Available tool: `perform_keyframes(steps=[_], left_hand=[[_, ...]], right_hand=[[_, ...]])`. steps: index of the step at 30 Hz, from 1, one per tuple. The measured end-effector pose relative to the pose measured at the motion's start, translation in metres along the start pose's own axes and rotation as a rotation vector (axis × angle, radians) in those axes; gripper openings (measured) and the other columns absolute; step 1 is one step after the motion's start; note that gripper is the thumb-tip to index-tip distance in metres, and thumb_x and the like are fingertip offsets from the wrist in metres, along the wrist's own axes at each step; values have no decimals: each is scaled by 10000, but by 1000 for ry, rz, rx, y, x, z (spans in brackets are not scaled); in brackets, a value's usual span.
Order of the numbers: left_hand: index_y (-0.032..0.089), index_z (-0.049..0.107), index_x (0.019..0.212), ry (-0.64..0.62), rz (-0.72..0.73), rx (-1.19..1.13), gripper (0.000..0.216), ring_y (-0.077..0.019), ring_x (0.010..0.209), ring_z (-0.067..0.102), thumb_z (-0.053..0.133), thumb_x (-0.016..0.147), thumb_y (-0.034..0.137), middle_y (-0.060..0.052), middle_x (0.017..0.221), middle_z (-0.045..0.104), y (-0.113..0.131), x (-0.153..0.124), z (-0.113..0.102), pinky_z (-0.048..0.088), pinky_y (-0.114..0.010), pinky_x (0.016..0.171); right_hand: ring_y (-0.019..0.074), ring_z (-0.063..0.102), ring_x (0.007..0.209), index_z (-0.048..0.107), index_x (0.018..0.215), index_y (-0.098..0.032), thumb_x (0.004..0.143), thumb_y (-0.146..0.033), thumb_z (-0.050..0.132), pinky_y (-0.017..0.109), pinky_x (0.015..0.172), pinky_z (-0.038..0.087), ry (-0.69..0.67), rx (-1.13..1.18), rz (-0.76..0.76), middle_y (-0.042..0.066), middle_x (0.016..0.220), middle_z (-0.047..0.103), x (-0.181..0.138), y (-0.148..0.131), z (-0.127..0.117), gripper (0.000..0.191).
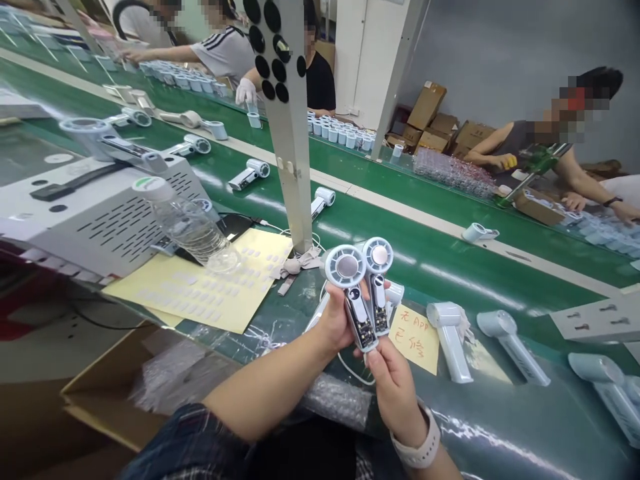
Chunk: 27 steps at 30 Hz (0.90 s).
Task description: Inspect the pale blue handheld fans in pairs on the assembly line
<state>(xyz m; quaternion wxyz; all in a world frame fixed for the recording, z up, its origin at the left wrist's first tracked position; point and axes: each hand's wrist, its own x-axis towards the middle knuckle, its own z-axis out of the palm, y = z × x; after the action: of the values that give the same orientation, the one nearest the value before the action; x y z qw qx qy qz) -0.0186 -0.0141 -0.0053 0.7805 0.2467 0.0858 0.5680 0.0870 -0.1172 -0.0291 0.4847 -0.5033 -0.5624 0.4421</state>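
Two light-blue handheld fans are held side by side: the front handheld fan (358,310) and the rear handheld fan (379,293). Their round heads point up, and the opened handles bare circuit boards. My left hand (334,325) is closed around the handles, its fingers partly hidden behind them. Just below the front fan's base, my right hand (395,381) is closed in a pinch. A white cable (354,379) loops up to the right fingers; its plug is hidden. Right behind the held fans lies another fan, partly covered.
A clear bottle (187,223) and yellow sheet (240,280) lie left, near a vented metal box (125,207). A post (293,147) rises ahead. Several fans, including one fan (453,340), lie right beside a handwritten note (416,339). Co-workers sit across the green belt (425,267).
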Motion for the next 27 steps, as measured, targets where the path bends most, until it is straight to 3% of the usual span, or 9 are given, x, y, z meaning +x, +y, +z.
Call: perform_keyframes(steps=[4, 8, 11, 14, 16, 21, 24, 26, 27], left_hand=[[160, 624, 652, 77, -54, -112, 655, -231, 864, 726, 764, 591, 797, -76, 1074, 751, 9, 2, 6, 610, -351, 739], [160, 596, 638, 13, -54, -56, 693, -264, 879, 726, 761, 549, 827, -99, 1079, 747, 12, 1, 6, 610, -385, 745], [160, 621, 656, -62, -4, 25, 693, -254, 825, 720, 738, 573, 838, -110, 1018, 753, 6, -2, 5, 603, -374, 724], [158, 663, 695, -115, 65, 101, 671, -242, 834, 718, 737, 607, 819, -105, 974, 761, -3, -6, 3, 590, -337, 728], [159, 669, 703, -136, 72, 114, 662, -239, 859, 719, 741, 613, 812, -101, 966, 762, -5, -7, 3, 585, -323, 742], [177, 634, 737, -44, -6, 46, 695, -264, 843, 724, 714, 599, 853, -98, 1016, 751, 4, -4, 6, 595, -365, 699], [189, 652, 789, 63, 67, 83, 590, -293, 988, 718, 747, 678, 762, -88, 1122, 739, 12, -2, 6, 595, -409, 822], [199, 705, 901, 6, 3, 182, 496, -308, 1073, 699, 817, 694, 635, -93, 1164, 736, 13, -5, 5, 574, -423, 900], [202, 725, 979, -69, -65, 245, 509, -321, 1092, 693, 856, 671, 586, -103, 1160, 739, 13, -7, 4, 566, -431, 917]], right_hand=[[208, 604, 867, 632, 804, -208, 1038, -467, 479, 318, 771, 470, 69, -25, -102, 71, 936, 645, 2, -1, -3, 382], [161, 581, 647, 611, 761, -204, 1020, -512, 527, 276, 636, 454, 115, 80, 35, 16, 677, 614, 5, -1, -2, 411], [107, 436, 438, 521, 681, -215, 974, -577, 583, 232, 475, 367, 146, 285, 133, -61, 488, 459, 3, 2, 4, 471], [74, 252, 348, 482, 699, -230, 960, -613, 581, 207, 374, 225, 208, 492, 209, -121, 436, 311, 0, 5, 12, 474], [81, 273, 358, 496, 722, -229, 974, -611, 554, 209, 378, 244, 218, 492, 219, -115, 446, 321, -3, 5, 14, 461], [199, 617, 785, 627, 770, -203, 1023, -505, 513, 323, 719, 513, 172, 75, 15, 57, 829, 646, -12, -1, -3, 410], [295, 585, 1182, 702, 883, -215, 1033, -438, 502, 444, 996, 474, 291, -159, -129, 121, 1232, 642, -14, -6, -20, 335], [324, 444, 1400, 687, 1191, -245, 1022, -428, 533, 515, 1149, 360, 395, -248, -136, 114, 1479, 525, -10, -9, -31, 292], [325, 389, 1456, 606, 1354, -262, 1008, -441, 559, 531, 1188, 319, 391, -240, -126, 107, 1549, 470, -7, -11, -36, 392]])
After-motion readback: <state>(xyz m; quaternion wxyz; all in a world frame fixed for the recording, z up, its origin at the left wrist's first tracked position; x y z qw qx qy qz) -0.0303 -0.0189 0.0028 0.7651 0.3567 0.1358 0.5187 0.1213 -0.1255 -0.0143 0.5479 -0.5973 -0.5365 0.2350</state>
